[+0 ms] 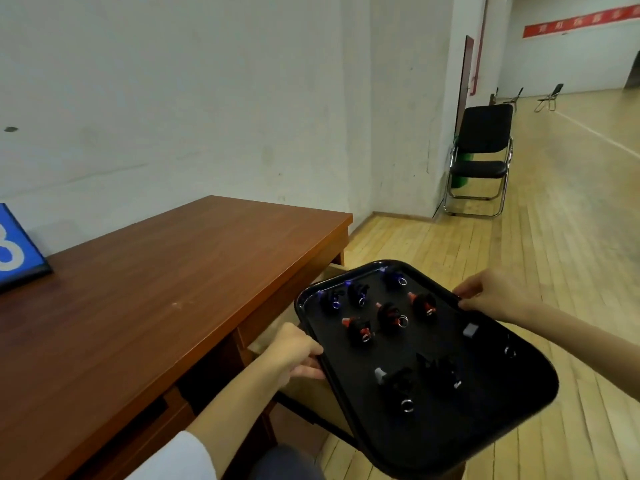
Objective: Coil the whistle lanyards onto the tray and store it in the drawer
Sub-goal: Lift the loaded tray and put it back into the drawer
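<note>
A black tray point(491, 427) hangs in the air to the right of the wooden desk point(156, 289), tilted a little. Several coiled whistle lanyards lie on it: blue ones point(356, 292) at the far end, red ones point(389, 315) in the middle, black ones point(412, 379) nearer me. My left hand point(294, 351) grips the tray's left rim. My right hand point(498, 292) grips the far right rim. Under the desk's right end an open drawer point(332, 271) shows pale wood, mostly hidden by the tray.
A blue sign with a white numeral point(17, 251) lies on the desk's far left. A black folding chair point(481, 157) stands by the wall corner on the wooden floor; two more chairs point(549, 97) stand far back. My knee point(287, 462) shows below.
</note>
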Demonstrator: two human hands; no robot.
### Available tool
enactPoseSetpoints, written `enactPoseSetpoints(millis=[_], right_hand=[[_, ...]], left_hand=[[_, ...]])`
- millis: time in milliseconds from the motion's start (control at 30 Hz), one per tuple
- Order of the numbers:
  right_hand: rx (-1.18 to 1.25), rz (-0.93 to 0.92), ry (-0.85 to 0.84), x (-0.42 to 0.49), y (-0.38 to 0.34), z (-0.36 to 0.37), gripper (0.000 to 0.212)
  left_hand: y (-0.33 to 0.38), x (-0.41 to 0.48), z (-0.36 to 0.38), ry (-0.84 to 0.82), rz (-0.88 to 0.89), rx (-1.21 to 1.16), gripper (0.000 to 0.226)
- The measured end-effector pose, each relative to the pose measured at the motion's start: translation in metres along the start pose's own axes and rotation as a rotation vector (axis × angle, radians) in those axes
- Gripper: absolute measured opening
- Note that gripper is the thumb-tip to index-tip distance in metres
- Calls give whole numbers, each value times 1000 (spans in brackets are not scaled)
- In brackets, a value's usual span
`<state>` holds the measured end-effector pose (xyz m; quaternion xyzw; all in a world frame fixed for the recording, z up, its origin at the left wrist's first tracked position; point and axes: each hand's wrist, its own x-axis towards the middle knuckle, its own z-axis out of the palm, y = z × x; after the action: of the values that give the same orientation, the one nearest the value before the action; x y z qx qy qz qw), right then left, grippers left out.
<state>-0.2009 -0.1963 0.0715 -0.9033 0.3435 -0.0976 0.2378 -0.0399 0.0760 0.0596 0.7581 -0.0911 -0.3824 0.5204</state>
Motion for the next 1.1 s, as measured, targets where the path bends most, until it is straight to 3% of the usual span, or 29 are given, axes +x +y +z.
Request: enactPoseSetpoints(millis=[200, 367, 600, 767, 1100], right_hand=[[-11, 23, -36, 24, 11, 29, 24], [-15, 10, -42, 44, 9, 46, 26], [-25, -67, -91, 86, -2, 63, 24], [-17, -84, -95, 116, -13, 77, 24], [-48, -74, -67, 157, -5, 107, 23]], left_hand=[[-9, 19, 3, 63, -84, -11, 24], [-13, 37, 3, 126, -116, 16, 39], [-19, 64, -4, 193, -159, -31, 36], [-25, 85, -8, 233, -178, -81, 50], [-35, 110, 10, 220, -198, -216, 60]])
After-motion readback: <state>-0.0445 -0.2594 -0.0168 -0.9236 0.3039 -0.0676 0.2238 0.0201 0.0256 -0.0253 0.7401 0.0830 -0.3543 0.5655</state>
